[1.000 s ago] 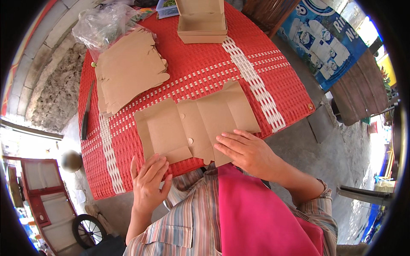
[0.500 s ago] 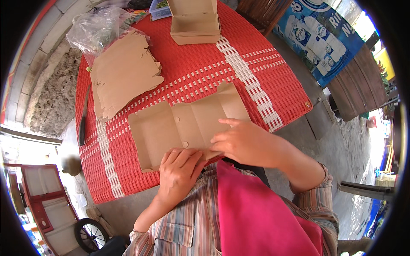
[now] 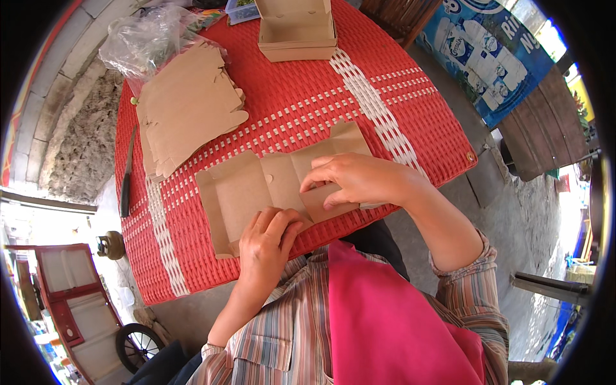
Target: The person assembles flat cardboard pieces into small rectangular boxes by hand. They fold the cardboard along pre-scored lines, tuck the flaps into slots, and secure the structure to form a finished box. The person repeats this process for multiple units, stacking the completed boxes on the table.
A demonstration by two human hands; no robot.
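A partly folded brown cardboard box [image 3: 242,189] lies opened out at the table's near edge, with its left side flaps bent up. My left hand [image 3: 264,239] is closed at the middle of its near edge, fingers curled over the cardboard. Bent over the right half of the box, my right hand [image 3: 351,179] has its fingers and thumb around a near side flap; the palm hides part of that panel. Flat unfolded cardboard boxes [image 3: 186,106] are piled at the left. Farther back stands a folded cardboard box [image 3: 298,48] with its lid up.
The red woven table [image 3: 269,131] has white woven bands. A knife [image 3: 126,183] with a dark handle lies at its left edge. Behind the pile sits a clear plastic bag [image 3: 142,42]; a blue-rimmed plastic container [image 3: 242,11] is at the back. A wooden chair [image 3: 394,19] stands beyond.
My right hand has shifted left and farther over the box, and the near right panel is now lifted. My left hand has moved up slightly along the near edge.
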